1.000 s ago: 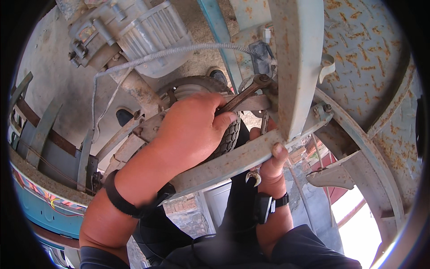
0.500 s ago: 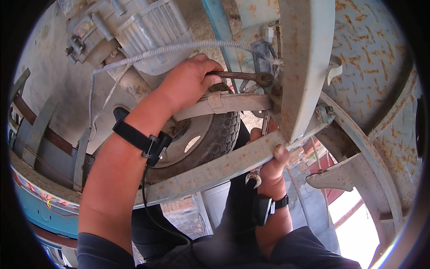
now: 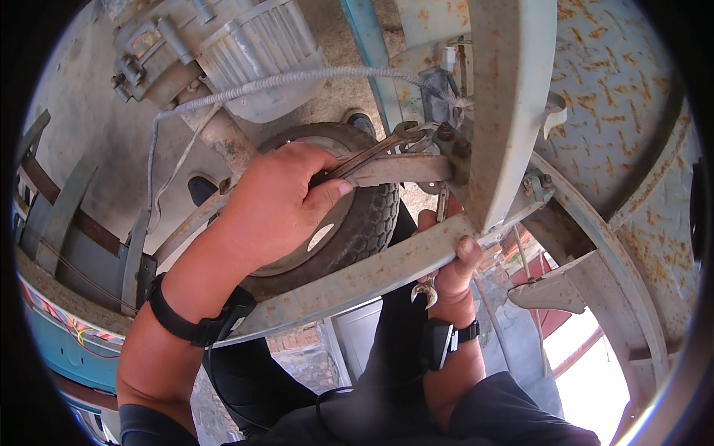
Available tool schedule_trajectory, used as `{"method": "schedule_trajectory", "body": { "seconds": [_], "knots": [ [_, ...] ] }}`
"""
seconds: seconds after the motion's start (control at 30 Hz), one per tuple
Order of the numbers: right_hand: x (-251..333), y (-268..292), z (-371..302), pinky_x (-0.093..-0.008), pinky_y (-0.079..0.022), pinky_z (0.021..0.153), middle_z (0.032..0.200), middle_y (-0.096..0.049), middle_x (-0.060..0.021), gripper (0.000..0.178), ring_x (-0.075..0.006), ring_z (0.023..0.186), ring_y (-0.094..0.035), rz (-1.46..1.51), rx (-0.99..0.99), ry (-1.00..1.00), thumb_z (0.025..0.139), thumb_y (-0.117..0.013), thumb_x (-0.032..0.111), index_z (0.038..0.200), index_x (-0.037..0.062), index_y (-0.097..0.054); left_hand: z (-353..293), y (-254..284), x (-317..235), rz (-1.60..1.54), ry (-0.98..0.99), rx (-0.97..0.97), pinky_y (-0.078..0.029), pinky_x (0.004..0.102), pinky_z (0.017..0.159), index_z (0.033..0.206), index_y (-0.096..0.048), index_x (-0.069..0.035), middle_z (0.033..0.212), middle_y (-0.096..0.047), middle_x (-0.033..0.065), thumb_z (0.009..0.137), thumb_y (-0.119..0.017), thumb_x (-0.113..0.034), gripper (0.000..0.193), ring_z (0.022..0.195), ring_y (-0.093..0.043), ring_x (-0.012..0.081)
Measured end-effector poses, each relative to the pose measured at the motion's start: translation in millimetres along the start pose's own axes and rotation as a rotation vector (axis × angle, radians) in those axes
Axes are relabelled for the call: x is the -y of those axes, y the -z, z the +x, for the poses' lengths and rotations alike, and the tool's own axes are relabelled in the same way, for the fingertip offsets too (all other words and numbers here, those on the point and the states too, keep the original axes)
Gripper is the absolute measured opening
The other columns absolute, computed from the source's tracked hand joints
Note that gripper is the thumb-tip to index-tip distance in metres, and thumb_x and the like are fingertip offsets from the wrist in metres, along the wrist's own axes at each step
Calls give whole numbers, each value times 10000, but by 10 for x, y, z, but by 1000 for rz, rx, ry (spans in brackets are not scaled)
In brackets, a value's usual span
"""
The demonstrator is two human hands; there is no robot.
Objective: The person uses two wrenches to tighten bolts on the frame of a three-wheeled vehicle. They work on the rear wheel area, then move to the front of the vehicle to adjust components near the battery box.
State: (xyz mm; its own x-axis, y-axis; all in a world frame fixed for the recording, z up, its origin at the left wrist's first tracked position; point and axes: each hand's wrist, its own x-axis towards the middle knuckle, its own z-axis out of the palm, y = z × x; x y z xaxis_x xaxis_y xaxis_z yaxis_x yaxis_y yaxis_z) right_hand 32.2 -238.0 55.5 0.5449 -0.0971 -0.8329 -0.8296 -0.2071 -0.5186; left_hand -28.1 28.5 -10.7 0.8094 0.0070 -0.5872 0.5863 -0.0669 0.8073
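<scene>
"Surroundings, from your remote station?"

"I see dusty grey concrete ground beyond the rust-spotted, pale-painted steel beam."

"Counts?"

"One finned grey metal motor, one black treaded rubber tyre, one long dark steel wrench near a rusty bolt, one bright-ended steel wrench below the beam."

"Grip?"

"My left hand pinches the dark wrench, thumb against fingers; my right hand rests its thumb on the beam, other fingers partly hidden, so I can't tell their hold."

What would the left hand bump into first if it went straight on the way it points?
Led by the wrench, the left hand would probably meet the bolt first, with the pale beam beyond. Depth is unclear, so it might miss the bolt.
</scene>
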Motion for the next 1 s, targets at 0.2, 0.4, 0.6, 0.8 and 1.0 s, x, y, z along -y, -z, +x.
{"method": "schedule_trajectory", "body": {
  "seconds": [0.2, 0.4, 0.6, 0.8, 1.0],
  "knots": [
    [-12, -17, -27, -265, -325, 353, 691, -453, -13, 963, -108, 410, -388, 7, -24, 2, 677, -738, 681, 1423, 138, -464, 44, -111, -287, 70, 21, 5, -526, 457, 797, 1044, -707, 2, 982, -682, 199, 901, -771, -226, 276, 929, -659, 408],
    [152, -166, -67, -260, -319, 354, 688, -461, -1, 959, -95, 414, -390, -46, 46, -19, 703, -715, 712, 1412, 116, -465, 25, -283, -399, 71, -10, -63, -530, 514, 763, 924, -637, 29, 944, -668, 245, 912, -714, -234, 274, 877, -659, 440],
    [222, -134, -66, -258, -398, 410, 736, -536, -13, 999, -99, 480, -479, -91, 105, -73, 675, -725, 727, 1430, 121, -477, 88, -293, -502, 132, -12, -10, -543, 504, 788, 973, -651, 32, 946, -672, 222, 918, -705, -229, 272, 907, -670, 421],
    [2, -38, -1, -312, -525, 604, 880, -648, -51, 1091, -165, 688, -612, -59, -140, 9, 573, -749, 744, 1450, 137, -518, 325, -186, -45, 206, -47, 17, -534, 483, 856, 1111, -696, -46, 1031, -659, 164, 950, -681, -219, 237, 997, -654, 388],
    [-16, 2, -22, -297, -493, 526, 892, -660, -64, 1147, -155, 649, -606, -30, -70, -15, 583, -753, 734, 1515, 133, -461, 758, -279, 407, 142, -167, -16, -515, 455, 854, 1147, -696, -57, 1045, -645, 141, 951, -691, -158, 220, 990, -636, 373]
  ]
}}
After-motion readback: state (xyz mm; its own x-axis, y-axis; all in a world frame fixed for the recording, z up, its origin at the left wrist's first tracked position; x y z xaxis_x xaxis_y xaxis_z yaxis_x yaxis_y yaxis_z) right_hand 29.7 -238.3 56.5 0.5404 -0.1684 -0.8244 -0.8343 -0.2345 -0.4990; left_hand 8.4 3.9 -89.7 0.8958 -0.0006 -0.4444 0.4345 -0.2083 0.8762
